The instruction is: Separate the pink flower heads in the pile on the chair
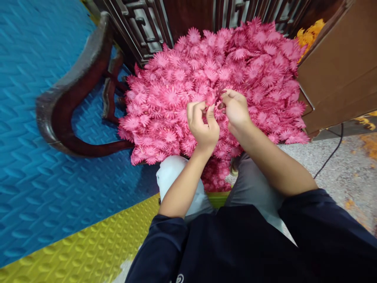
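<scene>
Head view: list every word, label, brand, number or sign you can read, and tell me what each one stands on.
Readable text: none.
Dark shirt: one small, pale curled mark at the picture's bottom edge, cut off and too small to read.
Pink flowers, brown cardboard and blue mat: no lettering that I can make out.

Left fingers (191, 113) beside right fingers (231, 94), above a heap of pink flowers (171, 96)
</scene>
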Motion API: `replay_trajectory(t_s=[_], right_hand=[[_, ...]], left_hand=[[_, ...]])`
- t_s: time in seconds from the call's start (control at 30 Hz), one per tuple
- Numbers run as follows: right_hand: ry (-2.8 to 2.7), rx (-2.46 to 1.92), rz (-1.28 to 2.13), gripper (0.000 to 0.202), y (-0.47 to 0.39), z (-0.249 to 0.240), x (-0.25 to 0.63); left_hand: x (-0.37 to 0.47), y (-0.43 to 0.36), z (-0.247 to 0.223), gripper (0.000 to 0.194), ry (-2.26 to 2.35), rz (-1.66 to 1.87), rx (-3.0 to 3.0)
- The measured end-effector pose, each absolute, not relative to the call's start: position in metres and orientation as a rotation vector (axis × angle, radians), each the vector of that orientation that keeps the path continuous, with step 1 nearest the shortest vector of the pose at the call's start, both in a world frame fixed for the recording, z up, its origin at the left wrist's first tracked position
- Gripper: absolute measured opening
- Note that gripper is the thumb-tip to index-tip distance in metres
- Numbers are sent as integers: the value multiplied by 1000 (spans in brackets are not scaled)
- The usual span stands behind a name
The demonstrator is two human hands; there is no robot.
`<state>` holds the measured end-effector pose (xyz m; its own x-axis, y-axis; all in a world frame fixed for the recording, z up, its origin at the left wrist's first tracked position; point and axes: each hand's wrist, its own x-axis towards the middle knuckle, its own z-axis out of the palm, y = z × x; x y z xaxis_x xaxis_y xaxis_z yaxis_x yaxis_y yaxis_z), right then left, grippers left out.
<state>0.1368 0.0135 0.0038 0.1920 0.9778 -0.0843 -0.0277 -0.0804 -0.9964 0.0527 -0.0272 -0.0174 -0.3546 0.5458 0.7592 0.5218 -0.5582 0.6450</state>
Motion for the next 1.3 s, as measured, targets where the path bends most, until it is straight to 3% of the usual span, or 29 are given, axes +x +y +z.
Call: replay_trajectory(t_s=[0.5, 0.73, 0.93, 1.1, 1.3], right_hand=[[-1106, -1221, 936, 15, 24, -13, 138], [-1131, -1309, 997, 17, 32, -21, 142], [-773, -1472, 902, 18, 58, -15, 191], [-759, -1408, 1222, 17, 32, 12, 175], [-995, -1291, 1405, 23, 24, 2, 157]], left_hand=[[44, -15, -19, 43, 1665, 1996, 1402], [49, -21, -19, 41, 1779, 1918, 1576], [-1, -3, -10, 43, 1748, 2206, 1274], [-31, 20, -22, 34, 1839, 1974, 1378], [-26, 18, -29, 26, 1904, 1864, 1507]])
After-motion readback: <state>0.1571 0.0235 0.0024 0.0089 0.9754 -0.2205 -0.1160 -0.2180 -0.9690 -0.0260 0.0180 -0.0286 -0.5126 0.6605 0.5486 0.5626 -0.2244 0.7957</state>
